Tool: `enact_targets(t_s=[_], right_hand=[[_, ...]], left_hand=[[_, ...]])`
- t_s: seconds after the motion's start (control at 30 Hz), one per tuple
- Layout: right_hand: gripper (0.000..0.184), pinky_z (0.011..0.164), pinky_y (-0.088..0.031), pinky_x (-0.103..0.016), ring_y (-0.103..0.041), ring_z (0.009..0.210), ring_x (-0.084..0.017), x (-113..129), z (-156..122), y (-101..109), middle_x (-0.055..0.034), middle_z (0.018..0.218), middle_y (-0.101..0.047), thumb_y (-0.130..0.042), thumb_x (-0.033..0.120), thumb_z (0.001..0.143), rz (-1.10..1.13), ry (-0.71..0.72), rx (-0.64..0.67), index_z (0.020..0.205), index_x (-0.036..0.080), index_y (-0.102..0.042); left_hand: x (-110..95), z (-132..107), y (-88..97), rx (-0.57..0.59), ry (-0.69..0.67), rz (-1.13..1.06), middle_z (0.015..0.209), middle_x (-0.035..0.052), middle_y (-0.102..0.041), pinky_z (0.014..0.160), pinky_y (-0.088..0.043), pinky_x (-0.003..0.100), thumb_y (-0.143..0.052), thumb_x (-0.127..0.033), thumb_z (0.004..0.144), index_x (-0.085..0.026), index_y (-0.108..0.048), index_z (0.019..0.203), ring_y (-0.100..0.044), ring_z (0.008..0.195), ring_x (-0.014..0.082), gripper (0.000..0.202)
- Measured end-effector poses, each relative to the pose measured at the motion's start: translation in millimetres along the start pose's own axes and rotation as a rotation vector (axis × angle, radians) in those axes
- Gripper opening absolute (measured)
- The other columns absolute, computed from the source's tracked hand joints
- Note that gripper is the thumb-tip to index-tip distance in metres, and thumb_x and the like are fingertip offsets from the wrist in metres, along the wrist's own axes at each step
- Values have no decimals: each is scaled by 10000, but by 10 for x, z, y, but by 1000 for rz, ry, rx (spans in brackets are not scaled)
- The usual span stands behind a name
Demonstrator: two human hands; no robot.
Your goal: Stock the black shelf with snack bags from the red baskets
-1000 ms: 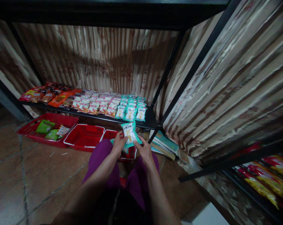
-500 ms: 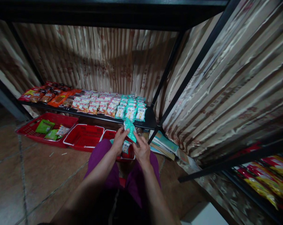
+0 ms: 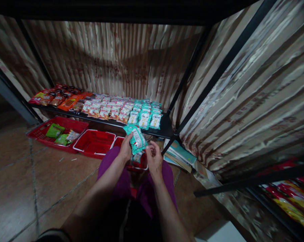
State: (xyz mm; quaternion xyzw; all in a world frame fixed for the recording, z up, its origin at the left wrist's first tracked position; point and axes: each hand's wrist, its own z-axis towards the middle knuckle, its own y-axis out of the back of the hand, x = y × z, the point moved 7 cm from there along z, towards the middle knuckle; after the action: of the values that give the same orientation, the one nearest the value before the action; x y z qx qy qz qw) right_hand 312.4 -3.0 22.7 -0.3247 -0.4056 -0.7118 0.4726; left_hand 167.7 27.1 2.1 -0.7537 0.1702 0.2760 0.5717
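My left hand [image 3: 126, 148] is closed on the left edge of a teal snack packet [image 3: 136, 138], its printed back tilted up towards me. Close by the packet's lower right corner, my right hand [image 3: 155, 157] has loosely curled fingers held apart; its thumb is near or touching that corner. Below the packet, a red basket [image 3: 142, 165] between my knees contains another teal-and-white packet [image 3: 137, 156], partly hidden by the hands. Matching teal packets [image 3: 144, 119] stand in rows at the right end of the low black shelf [image 3: 167, 126].
White-and-orange packets [image 3: 105, 111] and red and orange packets [image 3: 58, 97] fill the shelf's left part. On the floor are a red basket [image 3: 91, 143] and another red basket [image 3: 73, 148] with green packets. Cardboard pieces [image 3: 179, 158] lie beside a shelf post [image 3: 207, 77].
The packet has been turned so its printed back faces up. My right hand has loosened from it, while the left hand keeps hold. The view has shifted slightly.
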Motion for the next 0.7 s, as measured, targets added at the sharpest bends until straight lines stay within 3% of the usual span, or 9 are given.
enact_targets(t_s=[0.07, 0.13, 0.23, 0.43, 0.7], right_hand=[[433, 660, -503, -295, -594, 682, -150, -242, -5, -12, -28, 802, -625, -583, 478, 765, 156, -244, -51, 1077, 178, -587], [455, 585, -498, -269, -604, 635, -145, -403, -49, -95, -9, 750, -638, -641, 519, 698, 320, -446, -20, 1010, 191, -594], [510, 529, -490, -234, -616, 617, -134, -465, -116, -149, 19, 722, -645, -741, 495, 600, 503, -603, -28, 999, 216, -590], [476, 520, -476, -192, -563, 529, -71, -413, -163, -239, 57, 623, -620, -832, 378, 502, 732, -669, 49, 907, 212, -644], [435, 510, -456, -211, -515, 502, -69, -481, -155, -261, 54, 617, -608, -800, 365, 535, 695, -599, 63, 918, 206, -667]], left_hand=[[30, -4, 16, -4, 17, -13, 891, 43, -705, 850, -490, 316, -734, -387, 657, -162, -614, 1009, -662, 875, 195, 434], [62, -21, 18, -7, 30, -15, 903, 44, -710, 863, -492, 323, -726, -383, 670, -165, -619, 1023, -666, 893, 204, 429], [112, -50, 16, -16, 68, -17, 885, 48, -713, 849, -504, 326, -714, -395, 683, -155, -628, 1018, -672, 877, 214, 422], [145, -36, 65, -31, 87, 7, 810, 34, -702, 816, -506, 312, -740, -410, 647, -153, -636, 951, -671, 828, 206, 412], [-5, 31, 63, -1, -66, 95, 765, 9, -669, 735, -478, 253, -768, -442, 592, -151, -626, 850, -620, 716, 138, 414]])
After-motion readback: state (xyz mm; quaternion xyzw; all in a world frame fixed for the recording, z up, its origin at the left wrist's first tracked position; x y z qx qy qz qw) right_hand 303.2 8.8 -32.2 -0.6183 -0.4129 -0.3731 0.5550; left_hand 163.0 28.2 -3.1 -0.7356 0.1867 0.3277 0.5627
